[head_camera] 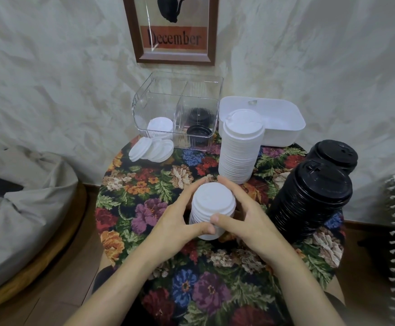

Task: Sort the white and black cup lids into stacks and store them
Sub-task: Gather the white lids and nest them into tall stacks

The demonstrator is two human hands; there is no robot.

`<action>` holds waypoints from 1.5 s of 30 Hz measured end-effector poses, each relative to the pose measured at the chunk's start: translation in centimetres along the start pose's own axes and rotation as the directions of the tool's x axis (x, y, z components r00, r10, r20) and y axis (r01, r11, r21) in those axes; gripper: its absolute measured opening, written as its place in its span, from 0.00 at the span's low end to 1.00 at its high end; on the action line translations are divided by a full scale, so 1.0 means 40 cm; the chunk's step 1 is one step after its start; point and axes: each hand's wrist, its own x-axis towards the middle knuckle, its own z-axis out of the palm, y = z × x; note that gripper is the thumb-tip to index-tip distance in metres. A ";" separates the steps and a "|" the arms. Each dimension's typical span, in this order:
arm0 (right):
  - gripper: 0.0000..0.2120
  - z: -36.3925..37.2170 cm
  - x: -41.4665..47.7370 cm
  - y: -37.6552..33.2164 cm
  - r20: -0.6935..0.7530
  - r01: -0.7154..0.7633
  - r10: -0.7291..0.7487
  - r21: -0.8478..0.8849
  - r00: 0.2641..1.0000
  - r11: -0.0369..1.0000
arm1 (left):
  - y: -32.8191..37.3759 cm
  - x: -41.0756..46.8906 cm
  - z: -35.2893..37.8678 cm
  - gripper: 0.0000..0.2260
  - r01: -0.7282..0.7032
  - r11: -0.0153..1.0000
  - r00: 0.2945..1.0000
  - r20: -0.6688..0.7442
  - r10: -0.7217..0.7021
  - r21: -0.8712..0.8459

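The left grip and the right grip are curling round a short stack of white lids, thumbs lying close together on its near side. The smooth, ridged plastic stack is standing at the middle of the round surface, which is wearing a woven floral cloth. Just behind, a tall white stack is rising as a ribbed column. To the right, two glossy black stacks are leaning side by side. At the far edge, a clear ribbed bin is holding a white lid in its left compartment and black lids in its right. Loose white lids are lying overlapped before it, and a matte white tub is sitting beside it.
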 end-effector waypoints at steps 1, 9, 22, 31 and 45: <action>0.35 0.001 -0.001 0.002 0.008 0.005 -0.005 0.011 1.000 1.000 | 0.001 -0.001 -0.001 0.40 -0.002 1.000 1.000 0.006 0.002 -0.010; 0.22 0.018 0.002 0.018 -0.091 0.042 -0.027 0.165 0.995 0.985 | 0.007 -0.007 -0.015 0.42 -0.021 0.997 1.000 0.018 0.022 -0.079; 0.19 0.041 0.007 0.057 -0.180 0.102 -0.071 0.169 0.981 0.980 | 0.012 0.007 0.006 0.30 -0.041 0.999 0.999 -0.022 0.041 0.017; 0.18 0.060 0.008 0.064 -0.267 0.094 -0.054 0.139 0.962 0.986 | 0.004 0.004 0.019 0.30 -0.039 0.994 0.999 0.005 0.039 0.101; 0.17 0.044 0.013 0.056 -0.161 -0.020 0.024 0.026 0.987 0.999 | -0.008 -0.003 0.009 0.31 0.011 0.983 0.999 0.040 -0.019 0.182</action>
